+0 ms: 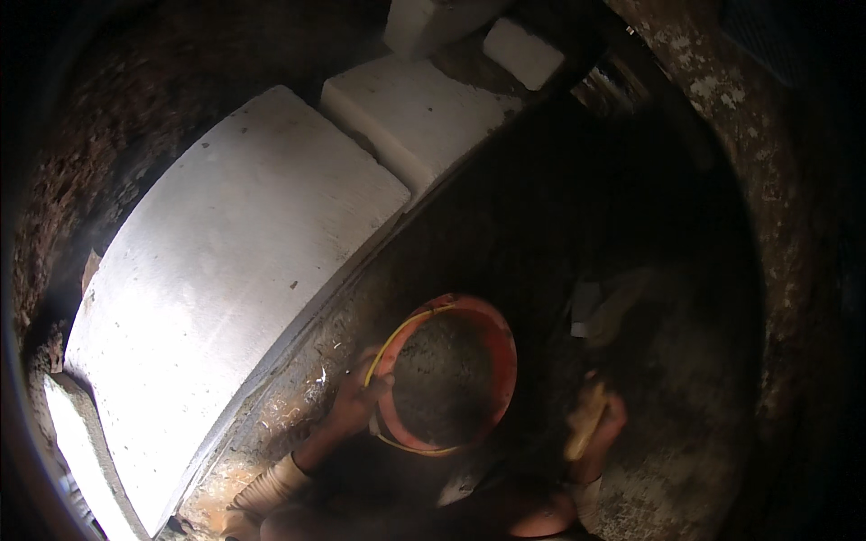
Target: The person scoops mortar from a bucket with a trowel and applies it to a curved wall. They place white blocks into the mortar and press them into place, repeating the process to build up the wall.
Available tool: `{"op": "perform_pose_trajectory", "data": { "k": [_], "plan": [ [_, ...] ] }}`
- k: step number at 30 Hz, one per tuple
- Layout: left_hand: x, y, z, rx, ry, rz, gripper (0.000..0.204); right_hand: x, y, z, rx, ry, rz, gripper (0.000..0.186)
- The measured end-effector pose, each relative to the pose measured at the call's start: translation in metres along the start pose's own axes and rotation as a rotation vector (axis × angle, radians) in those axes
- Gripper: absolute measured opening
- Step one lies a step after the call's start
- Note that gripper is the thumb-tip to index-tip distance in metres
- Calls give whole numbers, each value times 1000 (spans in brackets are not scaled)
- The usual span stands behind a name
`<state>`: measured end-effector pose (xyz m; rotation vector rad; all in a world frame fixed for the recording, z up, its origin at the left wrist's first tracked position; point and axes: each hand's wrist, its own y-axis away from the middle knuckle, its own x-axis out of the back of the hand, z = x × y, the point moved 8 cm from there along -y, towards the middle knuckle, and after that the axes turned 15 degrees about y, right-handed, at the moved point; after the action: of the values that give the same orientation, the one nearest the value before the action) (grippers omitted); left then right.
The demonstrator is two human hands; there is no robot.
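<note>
An orange-red bucket with a yellow handle stands in front of me, with grey-brown, mortar-like stuff inside. At its left side, my left hand is closed on the rim and handle. To the right of the bucket, my right hand is wrapped round the pale wooden handle of what looks like a trowel. Its far end is lost in blur and darkness. Beyond that hand lies a light, blocky shape that I cannot make out.
Large pale blocks form a curved row on the left, a long one and a shorter one with a gap between them. A small pale block lies farther back. A rough, stained wall curves round the right side. Dark ground lies between.
</note>
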<state>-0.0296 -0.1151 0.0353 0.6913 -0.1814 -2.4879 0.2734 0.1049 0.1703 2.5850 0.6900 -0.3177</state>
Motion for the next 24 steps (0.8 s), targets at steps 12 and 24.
{"op": "perform_pose_trajectory", "data": {
  "k": [12, 24],
  "plan": [
    [-8, 2, -6, 130, 113, 59, 41, -227, -239, -154, 942, 1335, 15, 55],
    [5, -6, 0, -19, 85, -25, 42, -84, -155, -43, 268, 330, 227, 30]
  ]
}}
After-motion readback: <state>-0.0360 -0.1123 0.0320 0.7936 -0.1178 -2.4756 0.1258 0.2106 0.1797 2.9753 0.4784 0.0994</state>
